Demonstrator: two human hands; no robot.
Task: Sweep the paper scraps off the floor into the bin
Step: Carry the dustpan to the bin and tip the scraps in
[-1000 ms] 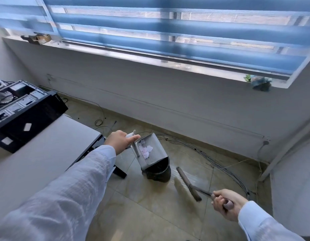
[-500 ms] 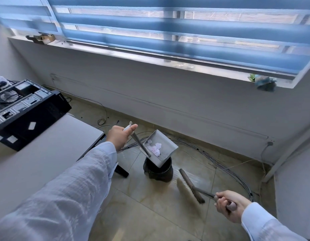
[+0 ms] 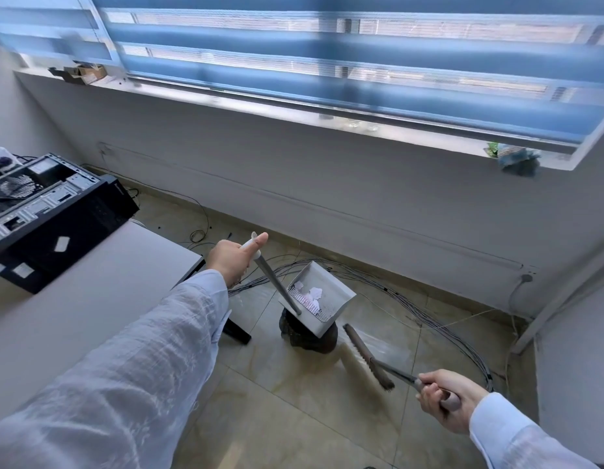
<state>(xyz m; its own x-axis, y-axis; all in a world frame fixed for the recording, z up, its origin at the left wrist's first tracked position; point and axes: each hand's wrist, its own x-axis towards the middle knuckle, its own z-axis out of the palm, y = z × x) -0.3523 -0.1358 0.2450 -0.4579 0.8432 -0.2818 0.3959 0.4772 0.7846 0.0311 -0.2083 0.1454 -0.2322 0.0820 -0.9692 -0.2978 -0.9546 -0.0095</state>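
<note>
The person's left hand (image 3: 233, 257) is gripping the top of the dustpan handle (image 3: 277, 282), fingers wrapped tight and thumb lying along the shaft. The grey dustpan (image 3: 322, 292) is hanging tilted directly over the dark bin (image 3: 309, 338) on the tiled floor (image 3: 294, 401), its lower corner overlapping the bin's mouth. Paper scraps (image 3: 310, 294) are sitting inside the pan, against the comb teeth at its lower edge; whether any are in the bin, I cannot tell. The right hand (image 3: 441, 399) is closed around the broom handle (image 3: 395, 370), with the broom head (image 3: 368, 357) angled just right of the bin, bristles towards the floor. A bundle of cables (image 3: 429, 309) is running along the wall. An open computer case (image 3: 40, 211) is lying on the desk (image 3: 91, 286) at left.
</note>
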